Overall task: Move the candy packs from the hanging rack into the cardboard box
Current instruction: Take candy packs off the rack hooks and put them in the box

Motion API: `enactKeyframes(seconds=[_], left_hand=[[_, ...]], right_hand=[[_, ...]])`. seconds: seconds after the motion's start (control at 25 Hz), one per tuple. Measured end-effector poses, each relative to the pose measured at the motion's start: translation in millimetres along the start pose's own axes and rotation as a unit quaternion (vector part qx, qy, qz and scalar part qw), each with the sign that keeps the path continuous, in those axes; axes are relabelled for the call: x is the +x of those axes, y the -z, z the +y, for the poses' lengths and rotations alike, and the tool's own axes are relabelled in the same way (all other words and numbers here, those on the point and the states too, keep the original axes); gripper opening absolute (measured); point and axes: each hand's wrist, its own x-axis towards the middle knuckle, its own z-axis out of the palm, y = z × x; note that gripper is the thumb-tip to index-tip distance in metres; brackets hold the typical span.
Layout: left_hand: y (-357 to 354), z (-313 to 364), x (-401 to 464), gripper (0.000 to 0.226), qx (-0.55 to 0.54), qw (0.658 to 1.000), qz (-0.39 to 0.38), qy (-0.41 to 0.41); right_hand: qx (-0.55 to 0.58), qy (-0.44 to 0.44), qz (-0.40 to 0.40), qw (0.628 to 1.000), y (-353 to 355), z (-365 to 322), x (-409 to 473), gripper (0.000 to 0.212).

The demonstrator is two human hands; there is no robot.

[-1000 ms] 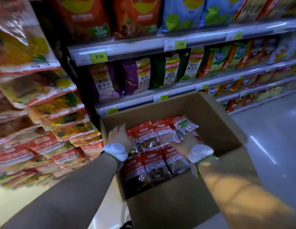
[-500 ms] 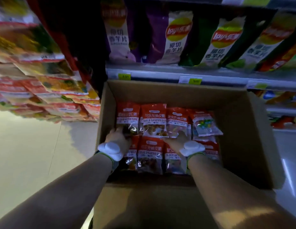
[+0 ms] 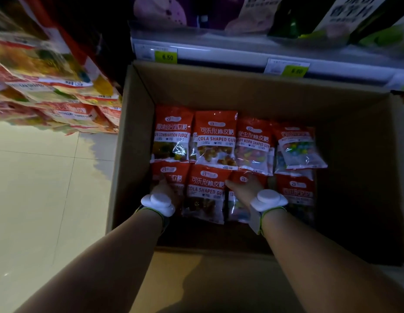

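An open cardboard box [image 3: 133,141] stands below me with several red candy packs lying flat in two rows. My left hand [image 3: 163,188] rests on the near-left pack [image 3: 174,175]; its fingers are hidden behind the back of the hand. My right hand [image 3: 244,188] lies flat on the third pack [image 3: 237,211] of the near row, thumb spread to the left. A cola shaped gum pack [image 3: 205,193] sits between my hands. More candy packs [image 3: 61,105] hang on the rack at the upper left.
A shelf edge [image 3: 230,55] with yellow price tags runs just behind the box, with chip bags [image 3: 345,21] above it. Pale floor tiles [image 3: 38,188] lie to the left. The right side of the box is dark and bare.
The view has moved closer and more directly over the box. Both hands stay on the same near-row packs, and the rack has slid toward the upper left.
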Motion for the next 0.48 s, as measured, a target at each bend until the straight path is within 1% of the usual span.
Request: enactKeyframes(seconds=[0.12,0.2,0.24,0.28,0.32,0.36,0.4,0.44,0.48], left_hand=[[3.2,-1.8,-4.4,0.045,0.008,1.0,0.001,-0.022],[13.2,-1.5,-10.2,0.044,0.005,0.999,-0.032,-0.029],[20.9,1.3,-18.9,0.045,0.01,0.998,-0.053,-0.041],[29.9,4.9,-27.9,0.048,0.016,0.996,-0.065,-0.054],[37.6,8.6,-36.3,0.05,0.028,0.994,-0.072,-0.073],[43.6,13.5,-43.5,0.048,0.043,0.991,-0.071,-0.1],[49.1,21.1,-53.8,0.04,0.049,0.988,-0.076,-0.126],[55.1,30.1,-66.8,0.032,0.046,0.985,-0.086,-0.145],[58.8,40.3,-78.8,0.027,0.053,0.981,-0.093,-0.161]], right_hand=[[0.011,-0.015,0.014,1.0,5.8,-17.5,-31.9,0.113],[0.007,-0.013,0.022,1.0,9.2,-26.5,-44.1,0.106],[0.002,-0.003,0.015,1.0,11.0,-31.1,-51.2,0.096],[0.008,0.016,0.005,1.0,13.3,-37.2,-63.0,0.08],[0.031,0.029,-0.009,0.999,13.2,-43.7,-73.0,0.067],[0.06,0.027,-0.026,0.997,13.1,-49.2,-81.1,0.062],[0.103,0.013,-0.057,0.993,12.3,-55.2,-90.8,0.064],[0.157,-0.006,-0.093,0.983,12.4,-61.4,-102.1,0.069],[0.21,-0.027,-0.125,0.969,14.0,-67.0,-111.1,0.08]])
